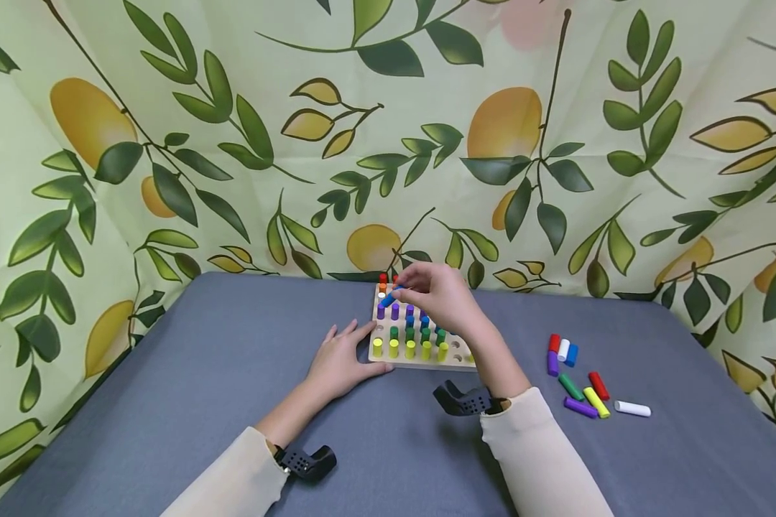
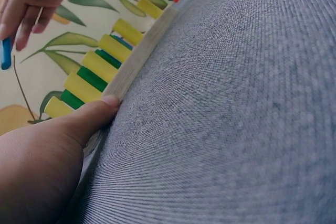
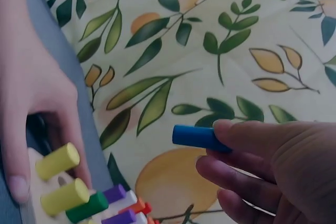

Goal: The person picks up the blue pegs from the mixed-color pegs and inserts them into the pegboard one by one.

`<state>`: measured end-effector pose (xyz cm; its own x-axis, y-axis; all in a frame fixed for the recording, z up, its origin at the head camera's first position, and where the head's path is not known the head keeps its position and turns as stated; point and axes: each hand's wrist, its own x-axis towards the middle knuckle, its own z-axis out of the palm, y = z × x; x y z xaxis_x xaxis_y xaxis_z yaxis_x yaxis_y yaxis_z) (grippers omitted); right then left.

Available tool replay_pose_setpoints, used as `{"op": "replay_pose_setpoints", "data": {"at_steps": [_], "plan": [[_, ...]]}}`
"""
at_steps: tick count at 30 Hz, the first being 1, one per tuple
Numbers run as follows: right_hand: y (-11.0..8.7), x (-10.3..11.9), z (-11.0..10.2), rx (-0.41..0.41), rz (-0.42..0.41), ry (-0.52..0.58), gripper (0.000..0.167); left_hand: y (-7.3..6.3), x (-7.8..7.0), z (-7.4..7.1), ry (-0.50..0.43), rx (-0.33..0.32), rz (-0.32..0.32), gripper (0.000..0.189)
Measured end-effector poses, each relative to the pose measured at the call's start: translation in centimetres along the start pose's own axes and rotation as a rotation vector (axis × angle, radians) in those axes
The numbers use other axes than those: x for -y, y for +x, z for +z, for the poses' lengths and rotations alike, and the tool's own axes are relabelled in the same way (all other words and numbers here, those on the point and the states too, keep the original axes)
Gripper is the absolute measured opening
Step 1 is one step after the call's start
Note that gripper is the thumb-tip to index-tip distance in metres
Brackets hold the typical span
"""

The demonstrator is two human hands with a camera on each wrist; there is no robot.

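A wooden pegboard [image 1: 420, 363] stands near the back of the table with rows of coloured pegs upright in it. My right hand [image 1: 442, 298] is above its left part, pinching a blue peg [image 3: 195, 137] between thumb and fingers; the peg's free end sticks out past the fingertips. Fingers spread, my left hand [image 1: 340, 359] rests at the board's near left corner. Its thumb touches the front edge, seen in the left wrist view, and a fingertip is at the left side. Yellow pegs [image 2: 100, 66] fill much of the front row, green pegs [image 2: 92, 78] behind. My right hand hides part of the board.
To the right of the board lie several loose pegs, among them a green peg [image 1: 570, 387], a yellow peg [image 1: 596, 403] and a white peg [image 1: 632, 408]. Behind the grey table [image 1: 233, 345] hangs a leaf-patterned curtain [image 1: 388, 143].
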<state>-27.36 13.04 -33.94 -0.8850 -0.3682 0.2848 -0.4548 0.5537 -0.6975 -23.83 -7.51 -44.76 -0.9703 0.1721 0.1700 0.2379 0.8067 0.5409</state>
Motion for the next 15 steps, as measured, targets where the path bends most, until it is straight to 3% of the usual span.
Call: {"op": "replay_pose_setpoints", "data": {"at_steps": [7,15], "plan": [[-0.1,0.4,-0.1,-0.009,-0.024,0.021,0.014,0.0,0.1,0.2,0.006,-0.004,-0.018,0.085],[0.3,-1.2,1.0,-0.036,-0.007,-0.059,0.017,0.2,0.1,0.3,0.015,0.0,-0.003,0.085]]}}
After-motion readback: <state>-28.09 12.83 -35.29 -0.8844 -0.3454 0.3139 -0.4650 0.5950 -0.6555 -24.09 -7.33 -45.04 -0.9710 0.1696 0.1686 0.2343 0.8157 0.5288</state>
